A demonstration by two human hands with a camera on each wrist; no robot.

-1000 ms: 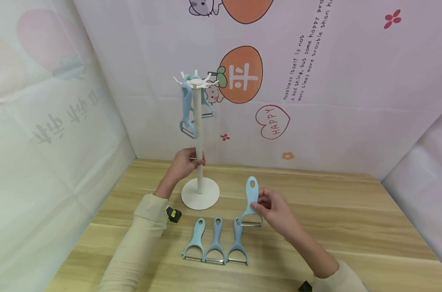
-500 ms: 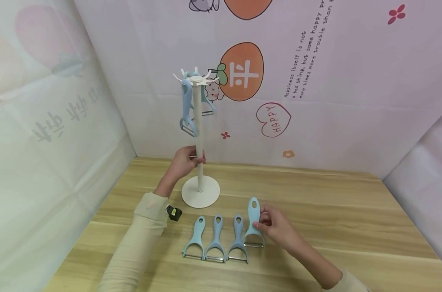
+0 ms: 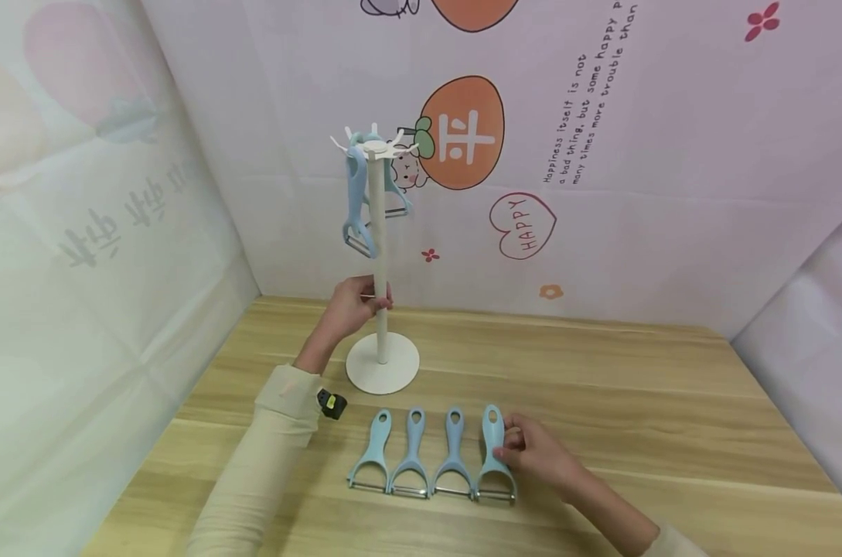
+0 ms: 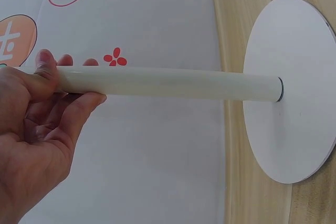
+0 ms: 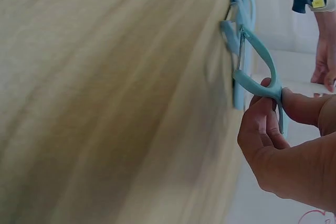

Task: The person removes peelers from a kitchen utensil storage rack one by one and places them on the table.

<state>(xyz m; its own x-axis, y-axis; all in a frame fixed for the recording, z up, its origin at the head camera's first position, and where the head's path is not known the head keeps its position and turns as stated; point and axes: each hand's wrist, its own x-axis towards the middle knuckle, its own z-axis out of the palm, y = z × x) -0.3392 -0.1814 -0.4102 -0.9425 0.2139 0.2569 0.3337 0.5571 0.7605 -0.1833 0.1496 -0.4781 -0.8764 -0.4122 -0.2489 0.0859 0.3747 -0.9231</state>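
Observation:
My left hand grips the white post of a hook stand partway up, thumb on one side and fingers on the other. Two or more blue peelers hang from the stand's top hooks, partly overlapping behind the post. At the right end of a row on the table, my right hand pinches a light blue peeler by its handle. In the right wrist view the thumb and fingers of that hand hold this peeler near its fork, close over the wood.
To its left lie a light blue peeler and two darker blue ones, including this peeler, handles pointing away. The stand's round white base rests behind the row. A printed cloth rises along the table's back edge.
My right hand has lowered the light blue peeler toward me and slightly right, from above the row to its right end. The left hand stays on the post.

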